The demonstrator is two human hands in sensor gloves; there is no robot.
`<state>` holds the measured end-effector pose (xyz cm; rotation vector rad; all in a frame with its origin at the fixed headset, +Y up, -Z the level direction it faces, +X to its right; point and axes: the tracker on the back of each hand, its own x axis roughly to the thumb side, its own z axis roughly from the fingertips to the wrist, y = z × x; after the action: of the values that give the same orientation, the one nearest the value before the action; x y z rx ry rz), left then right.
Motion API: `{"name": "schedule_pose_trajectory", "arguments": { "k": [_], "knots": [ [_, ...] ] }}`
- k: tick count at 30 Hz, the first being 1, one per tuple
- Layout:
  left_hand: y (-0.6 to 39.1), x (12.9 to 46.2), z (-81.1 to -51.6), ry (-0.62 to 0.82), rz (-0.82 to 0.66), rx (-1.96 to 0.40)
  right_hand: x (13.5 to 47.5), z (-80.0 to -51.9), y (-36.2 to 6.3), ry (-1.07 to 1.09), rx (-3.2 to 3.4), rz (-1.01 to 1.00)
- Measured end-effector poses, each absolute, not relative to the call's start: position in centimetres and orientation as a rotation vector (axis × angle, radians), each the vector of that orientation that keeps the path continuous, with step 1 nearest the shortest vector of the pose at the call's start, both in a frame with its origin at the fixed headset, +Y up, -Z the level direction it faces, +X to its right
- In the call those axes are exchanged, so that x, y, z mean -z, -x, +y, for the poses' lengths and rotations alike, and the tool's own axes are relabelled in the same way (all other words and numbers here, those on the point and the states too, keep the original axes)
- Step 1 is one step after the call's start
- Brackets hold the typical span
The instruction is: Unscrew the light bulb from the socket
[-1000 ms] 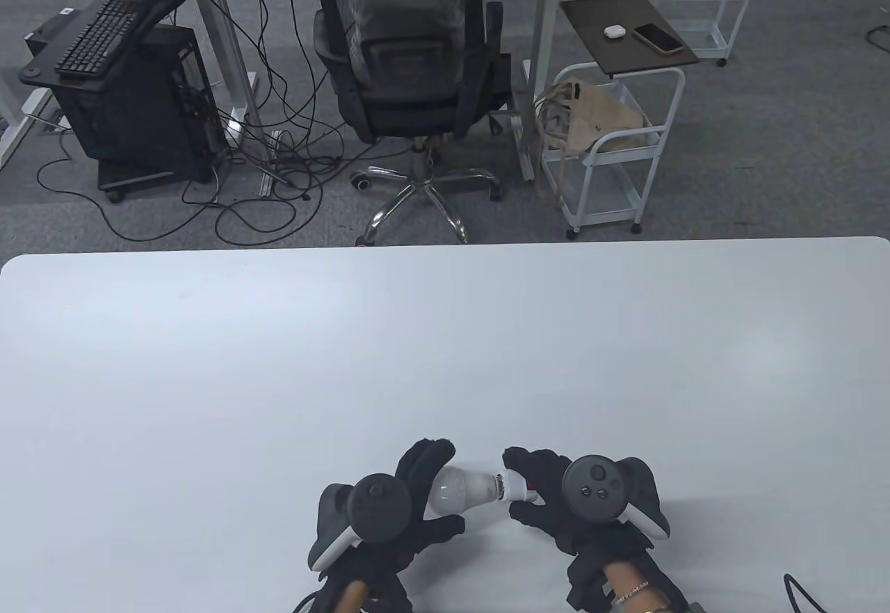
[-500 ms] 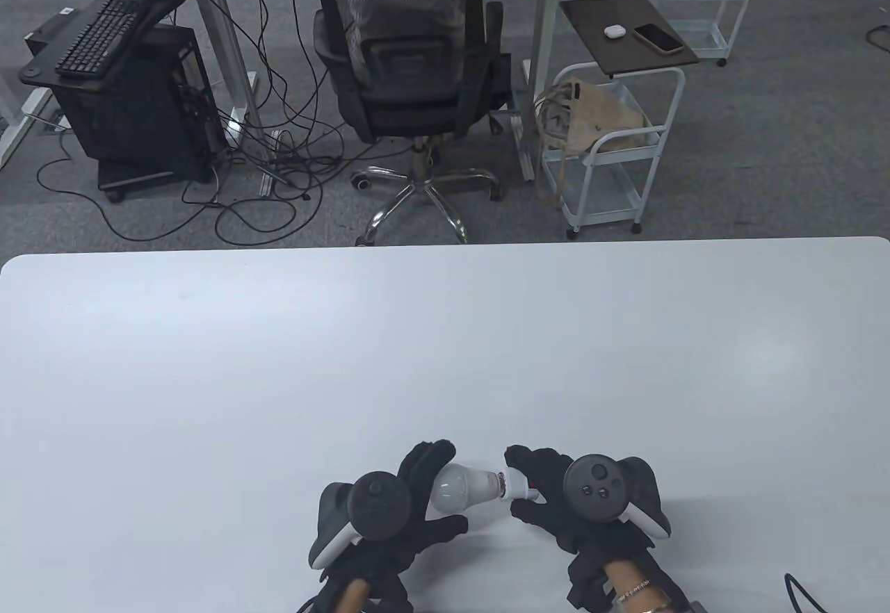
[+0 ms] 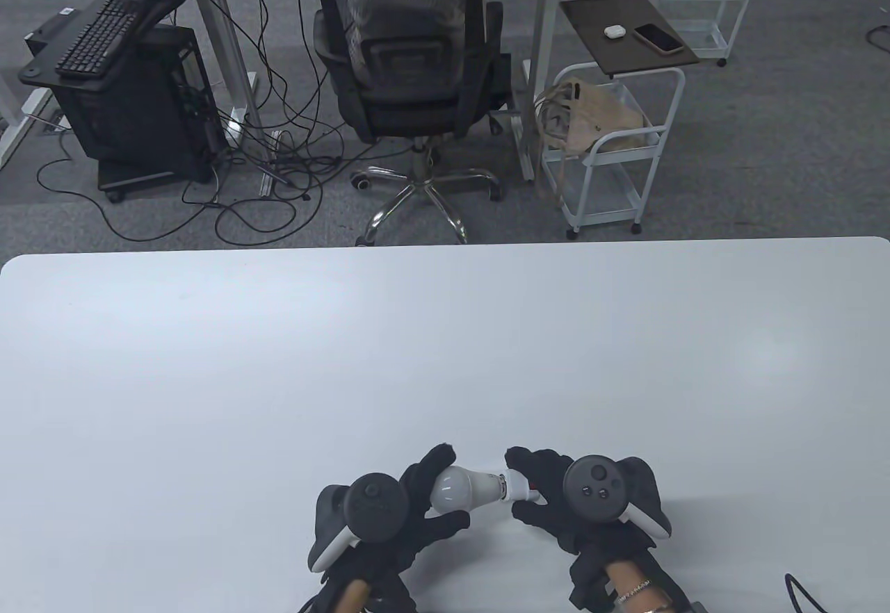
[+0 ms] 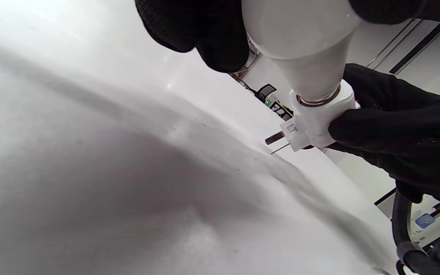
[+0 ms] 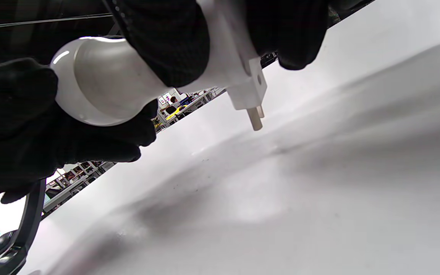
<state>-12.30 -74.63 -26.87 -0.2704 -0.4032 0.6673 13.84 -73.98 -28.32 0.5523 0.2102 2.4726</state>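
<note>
A white light bulb [image 3: 455,489] sits screwed into a white plug-in socket [image 3: 518,486] with two metal prongs. Both are held above the white table [image 3: 278,377] near its front edge. My left hand [image 3: 434,495] grips the bulb's round end with fingers above and thumb below. My right hand [image 3: 532,491] grips the socket. In the left wrist view the bulb [image 4: 300,34] meets the socket [image 4: 315,122] at a metal ring. In the right wrist view the bulb [image 5: 97,84] and socket [image 5: 239,72] show with the prongs pointing down.
A black cable [image 3: 799,592] lies at the table's front right corner. Beyond the far edge stand an office chair [image 3: 410,64] and a white cart [image 3: 605,140] on the floor.
My left hand's fingers have shifted a little around the bulb, with the index finger reaching further over its top. The right hand and the socket have stayed in place.
</note>
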Motion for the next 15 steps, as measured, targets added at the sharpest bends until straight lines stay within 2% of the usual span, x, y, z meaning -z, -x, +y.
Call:
{"name": "schedule_pose_trajectory", "arguments": {
  "k": [4,15],
  "knots": [
    [12.05,26.82,-74.54,0.280,-0.439,-0.620,28.35,-73.97,-13.92,-0.542,-2.473,0.200],
    [12.20,26.83,-74.39,0.229,-0.410,-0.612,28.33,-73.97,-13.83,-0.561,-2.483,0.200]
  ]
}}
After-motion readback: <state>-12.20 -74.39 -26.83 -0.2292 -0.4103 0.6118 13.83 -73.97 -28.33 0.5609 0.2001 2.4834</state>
